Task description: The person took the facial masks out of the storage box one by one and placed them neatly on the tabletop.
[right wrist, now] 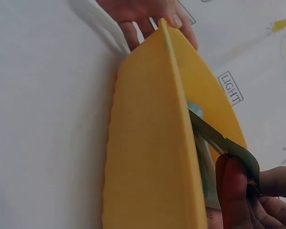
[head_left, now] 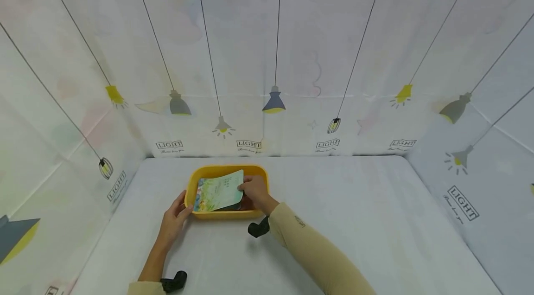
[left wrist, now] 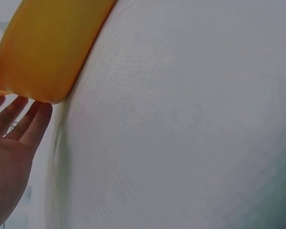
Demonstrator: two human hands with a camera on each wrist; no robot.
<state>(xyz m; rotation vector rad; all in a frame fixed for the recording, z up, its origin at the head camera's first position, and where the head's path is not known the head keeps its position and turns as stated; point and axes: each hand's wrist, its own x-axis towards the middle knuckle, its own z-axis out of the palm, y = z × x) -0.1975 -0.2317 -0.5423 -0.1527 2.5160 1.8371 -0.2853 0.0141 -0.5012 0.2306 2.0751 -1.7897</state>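
Observation:
A yellow plastic bin (head_left: 227, 215) with rounded corners stands on the white table. My left hand (head_left: 172, 221) holds its left end, the thumb over the rim and the fingers against the outer wall. Inside the bin, a thin pale green booklet (head_left: 222, 190) with a flowery cover lies tilted, its right side raised. My right hand (head_left: 256, 189) pinches that raised edge between thumb and fingers; in the right wrist view the booklet (right wrist: 224, 138) bends there. Beneath it shows something dark and reddish-brown (head_left: 247, 203), mostly hidden.
The white tabletop (head_left: 354, 221) stretches to both sides of the bin. Behind and at the sides hang white cloth walls (head_left: 300, 54) printed with lamps. A black wrist mount (head_left: 258, 227) sits by the right wrist, another (head_left: 175, 282) by the left.

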